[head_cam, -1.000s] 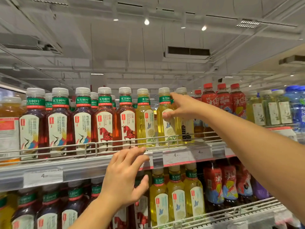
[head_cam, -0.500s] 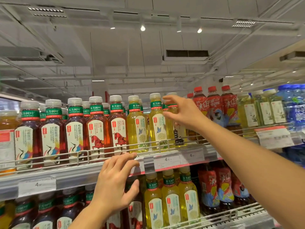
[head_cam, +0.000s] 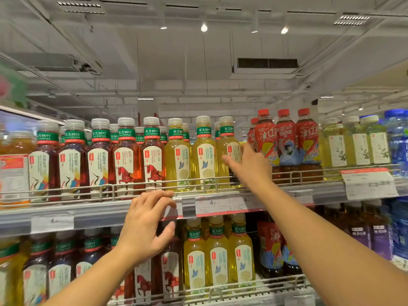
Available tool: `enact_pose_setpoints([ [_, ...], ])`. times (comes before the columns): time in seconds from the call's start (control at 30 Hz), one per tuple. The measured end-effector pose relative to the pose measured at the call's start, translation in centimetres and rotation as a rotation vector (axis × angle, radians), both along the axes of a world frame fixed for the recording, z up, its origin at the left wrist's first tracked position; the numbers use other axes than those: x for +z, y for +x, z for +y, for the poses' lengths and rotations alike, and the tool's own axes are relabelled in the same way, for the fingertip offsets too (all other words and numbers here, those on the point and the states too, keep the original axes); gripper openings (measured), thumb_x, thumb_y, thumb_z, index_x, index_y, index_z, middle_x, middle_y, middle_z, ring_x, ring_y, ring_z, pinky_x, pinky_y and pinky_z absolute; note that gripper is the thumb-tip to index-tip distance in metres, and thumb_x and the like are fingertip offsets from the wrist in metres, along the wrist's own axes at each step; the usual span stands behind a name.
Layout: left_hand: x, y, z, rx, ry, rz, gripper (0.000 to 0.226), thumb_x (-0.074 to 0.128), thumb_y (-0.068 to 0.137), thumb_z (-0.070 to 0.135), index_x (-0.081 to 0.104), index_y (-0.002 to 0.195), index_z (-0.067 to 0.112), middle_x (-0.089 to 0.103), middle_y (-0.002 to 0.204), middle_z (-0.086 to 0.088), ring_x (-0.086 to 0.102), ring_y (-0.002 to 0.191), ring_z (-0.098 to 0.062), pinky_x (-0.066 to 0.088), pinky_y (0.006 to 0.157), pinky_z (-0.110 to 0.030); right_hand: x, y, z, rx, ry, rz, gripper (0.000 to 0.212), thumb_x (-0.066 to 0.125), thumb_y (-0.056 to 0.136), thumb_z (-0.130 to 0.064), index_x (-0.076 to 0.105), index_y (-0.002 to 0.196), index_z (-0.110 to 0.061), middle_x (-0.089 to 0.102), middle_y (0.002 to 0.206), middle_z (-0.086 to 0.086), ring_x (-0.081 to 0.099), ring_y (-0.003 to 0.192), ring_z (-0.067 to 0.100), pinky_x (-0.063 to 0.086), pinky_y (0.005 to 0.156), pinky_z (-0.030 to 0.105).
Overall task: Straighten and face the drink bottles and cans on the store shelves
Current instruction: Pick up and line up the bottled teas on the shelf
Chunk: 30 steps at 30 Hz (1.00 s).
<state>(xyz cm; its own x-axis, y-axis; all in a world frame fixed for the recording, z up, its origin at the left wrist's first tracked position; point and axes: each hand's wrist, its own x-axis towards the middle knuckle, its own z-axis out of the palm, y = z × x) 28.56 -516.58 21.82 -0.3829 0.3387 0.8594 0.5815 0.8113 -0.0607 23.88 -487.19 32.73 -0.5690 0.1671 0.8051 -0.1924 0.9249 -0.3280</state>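
Right hand (head_cam: 250, 166) grips yellow tea bottle (head_cam: 228, 151) at top shelf's front rail (head_cam: 154, 184), hiding its lower label, left hand (head_cam: 146, 226) fingers loose over price strip (head_cam: 92, 214), far-right bottles blurred.

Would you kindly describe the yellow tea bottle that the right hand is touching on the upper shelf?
The yellow tea bottle is clear plastic with pale yellow liquid, a white ribbed cap, a green neck band and a white label. It stands upright behind the wire rail, rightmost of three front yellow bottles. The right hand covers its lower right side.

Two bare forearms, sleeveless, no rings, no watch
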Motion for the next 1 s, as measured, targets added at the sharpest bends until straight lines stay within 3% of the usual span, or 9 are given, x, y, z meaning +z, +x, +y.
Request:
enact_pose_setpoints([
  [0.13, 1.1, 1.1, 0.7, 0.069, -0.053, -0.001, 0.033, 0.049, 0.087, 0.045, 0.059, 0.115, 0.029, 0.054, 0.125, 0.011, 0.046, 0.120, -0.013, 0.036, 0.100, -0.035, -1.1, -0.1, -0.2, -0.028, 0.048, -0.024, 0.082, 0.039, 0.088, -0.084, 0.044, 0.136, -0.018, 0.067, 0.112, 0.007, 0.067, 0.100, 0.031, 0.046, 0.071, 0.037],
  [0.27, 4.9, 2.8, 1.8, 0.134, -0.188, 0.136, 0.024, 0.051, 0.086, 0.036, 0.058, 0.104, 0.023, 0.058, 0.105, 0.008, 0.052, 0.097, -0.015, 0.051, 0.081, -0.038, -1.2, -0.1, -0.2, 0.007, 0.015, 0.014, 0.078, 0.033, 0.090, -0.083, 0.049, 0.131, -0.018, 0.068, 0.108, 0.004, 0.066, 0.096, 0.028, 0.040, 0.068, 0.035],
  [0.33, 8.2, 3.1, 3.0, 0.152, -0.093, 0.171, 0.020, 0.057, 0.087, 0.029, 0.059, 0.105, 0.021, 0.060, 0.105, 0.006, 0.055, 0.095, -0.015, 0.053, 0.078, -0.037, -1.4, -0.2, -0.2, 0.003, -0.007, 0.041, 0.074, 0.031, 0.093, -0.080, 0.049, 0.129, -0.018, 0.069, 0.105, 0.005, 0.066, 0.093, 0.028, 0.039, 0.068, 0.036],
  [0.47, 14.7, 2.4, 6.2, 0.156, 0.348, -0.078, 0.038, 0.064, 0.089, 0.022, 0.053, 0.126, 0.020, 0.066, 0.111, 0.002, 0.064, 0.095, -0.020, 0.057, 0.086, -0.042, -1.6, -0.3, -0.3, 0.001, 0.018, 0.058, 0.065, 0.028, 0.099, -0.072, 0.040, 0.130, -0.017, 0.069, 0.100, 0.008, 0.067, 0.089, 0.032, 0.041, 0.067, 0.038],
  [0.6, 16.8, 0.5, 8.4, 0.262, 0.374, -0.201, 0.063, 0.065, 0.089, 0.015, 0.033, 0.143, 0.014, 0.066, 0.099, -0.008, 0.068, 0.084, -0.028, 0.061, 0.076, -0.047, -1.6, -0.2, -0.2, -0.018, 0.042, 0.085, 0.063, 0.022, 0.103, -0.066, 0.034, 0.139, -0.015, 0.069, 0.095, 0.008, 0.066, 0.083, 0.031, 0.040, 0.064, 0.037],
  [0.73, 17.9, -1.8, 8.2, 0.210, 0.504, -0.256, 0.084, 0.070, 0.088, 0.009, 0.019, 0.152, 0.026, 0.065, 0.100, -0.010, 0.072, 0.075, -0.029, 0.064, 0.062, -0.045, -1.7, -0.6, -0.3, -0.051, 0.103, 0.093, 0.067, 0.016, 0.104, -0.063, 0.028, 0.148, -0.014, 0.070, 0.096, 0.009, 0.067, 0.084, 0.032, 0.037, 0.062, 0.037],
  [0.83, 18.3, -2.7, 7.8, 0.226, 0.516, -0.299, 0.075, 0.073, 0.091, 0.019, 0.022, 0.145, 0.027, 0.066, 0.099, -0.012, 0.073, 0.063, -0.027, 0.062, 0.051, -0.039, -1.8, -1.2, -0.1, -0.045, 0.127, 0.104, 0.069, 0.011, 0.104, -0.063, 0.033, 0.146, -0.014, 0.070, 0.095, 0.009, 0.067, 0.084, 0.032, 0.036, 0.061, 0.038],
  [1.0, 18.7, -2.2, 8.7, 0.285, 0.542, -0.404, 0.068, 0.073, 0.092, 0.036, 0.032, 0.140, 0.010, 0.069, 0.081, -0.013, 0.068, 0.044, -0.017, 0.050, 0.038, -0.024, -1.8, -1.5, 0.0, -0.014, 0.130, 0.092, 0.066, 0.010, 0.105, -0.061, 0.033, 0.145, -0.013, 0.071, 0.097, 0.011, 0.067, 0.086, 0.035, 0.036, 0.063, 0.039],
])
